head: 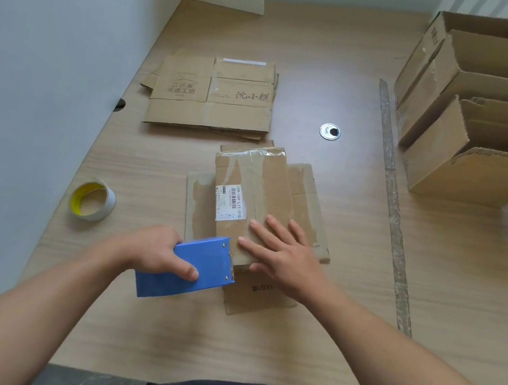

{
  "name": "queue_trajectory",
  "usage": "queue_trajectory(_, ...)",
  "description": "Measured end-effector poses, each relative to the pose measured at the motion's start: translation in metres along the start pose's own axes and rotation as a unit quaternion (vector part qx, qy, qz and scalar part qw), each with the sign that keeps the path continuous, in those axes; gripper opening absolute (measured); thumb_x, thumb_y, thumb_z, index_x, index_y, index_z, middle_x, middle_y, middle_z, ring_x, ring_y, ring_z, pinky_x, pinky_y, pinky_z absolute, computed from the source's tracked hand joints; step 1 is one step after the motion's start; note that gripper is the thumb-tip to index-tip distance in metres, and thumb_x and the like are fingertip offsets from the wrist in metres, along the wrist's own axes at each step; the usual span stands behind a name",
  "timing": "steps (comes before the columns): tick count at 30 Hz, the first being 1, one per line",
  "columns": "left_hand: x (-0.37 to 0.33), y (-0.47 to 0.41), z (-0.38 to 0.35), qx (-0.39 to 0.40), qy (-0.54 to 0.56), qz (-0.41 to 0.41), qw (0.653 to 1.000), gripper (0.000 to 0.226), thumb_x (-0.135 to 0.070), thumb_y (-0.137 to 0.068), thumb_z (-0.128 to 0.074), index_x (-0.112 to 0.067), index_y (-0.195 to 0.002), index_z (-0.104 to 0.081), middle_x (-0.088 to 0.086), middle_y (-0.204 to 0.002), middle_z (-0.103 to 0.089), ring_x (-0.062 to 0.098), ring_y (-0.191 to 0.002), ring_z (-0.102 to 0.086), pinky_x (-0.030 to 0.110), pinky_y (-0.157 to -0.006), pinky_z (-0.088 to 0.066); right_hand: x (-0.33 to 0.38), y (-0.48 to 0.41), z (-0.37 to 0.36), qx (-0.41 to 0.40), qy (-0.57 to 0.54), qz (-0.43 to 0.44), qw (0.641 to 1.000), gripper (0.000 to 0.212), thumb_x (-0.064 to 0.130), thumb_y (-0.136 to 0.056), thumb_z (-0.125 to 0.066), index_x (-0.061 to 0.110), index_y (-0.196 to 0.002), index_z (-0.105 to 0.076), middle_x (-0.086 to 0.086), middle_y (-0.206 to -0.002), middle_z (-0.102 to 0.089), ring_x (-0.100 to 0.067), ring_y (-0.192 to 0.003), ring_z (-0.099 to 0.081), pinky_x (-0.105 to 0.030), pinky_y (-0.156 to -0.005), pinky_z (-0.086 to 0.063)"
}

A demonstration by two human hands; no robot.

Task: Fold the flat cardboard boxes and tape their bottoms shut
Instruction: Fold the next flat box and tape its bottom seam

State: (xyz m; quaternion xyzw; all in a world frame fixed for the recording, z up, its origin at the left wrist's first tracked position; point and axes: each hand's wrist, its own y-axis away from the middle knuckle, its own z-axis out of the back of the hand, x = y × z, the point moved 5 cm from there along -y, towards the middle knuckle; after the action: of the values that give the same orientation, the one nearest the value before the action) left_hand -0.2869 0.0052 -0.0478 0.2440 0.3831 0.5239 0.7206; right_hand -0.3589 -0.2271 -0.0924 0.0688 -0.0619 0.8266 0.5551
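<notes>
Head view: left fingers (pixel 189 271) grip blue tape dispenser (pixel 207 256); right fingers (pixel 274 228) flat on worn, labelled box (pixel 259 183)

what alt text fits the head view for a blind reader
A person's left hand grips a blue tape dispenser at the near edge of a cardboard box, which the right hand holds down on a wooden table. A tape roll lies to the left, flat boxes behind, folded boxes at right.
</notes>
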Motion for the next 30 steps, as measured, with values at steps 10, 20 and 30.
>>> queue_trajectory(10, 0.050, 0.032, 0.017, 0.013, 0.005, 0.029, 0.999, 0.057, -0.068, -0.054, -0.066, -0.018, -0.080, -0.067, -0.007, -0.069, -0.063, 0.008, -0.057, -0.056, 0.019, -0.050, -0.037, -0.004, 0.002, -0.002, -0.053, 0.043, -0.003, 0.998, 0.049, 0.054, -0.097, -0.036, 0.038, -0.139, -0.054, 0.006, -0.147, -0.052, -0.024, -0.137, -0.048, -0.046, -0.113, -0.033)
queue_trajectory(20, 0.057, 0.002, 0.002, -0.029, -0.011, 0.049, 0.998, 0.052, -0.062, -0.071, -0.073, -0.011, -0.079, -0.065, -0.001, -0.069, -0.058, 0.016, -0.058, -0.053, 0.026, -0.050, -0.034, -0.002, -0.001, 0.001, -0.036, 0.031, -0.021, 0.999, 0.050, 0.055, -0.095, -0.035, 0.039, -0.138, -0.055, 0.006, -0.149, -0.048, -0.028, -0.139, -0.044, -0.046, -0.112, -0.023)
queue_trajectory(30, 0.064, 0.012, -0.017, -0.152, -0.089, -0.003, 0.984, 0.089, -0.076, -0.065, -0.052, -0.046, -0.143, -0.020, -0.008, -0.104, -0.063, 0.022, -0.089, -0.058, 0.034, -0.072, -0.048, -0.004, -0.001, -0.005, -0.046, 0.039, -0.023, 0.998, 0.049, 0.056, -0.096, -0.035, 0.041, -0.139, -0.053, 0.006, -0.150, -0.047, -0.026, -0.140, -0.043, -0.046, -0.113, -0.025)
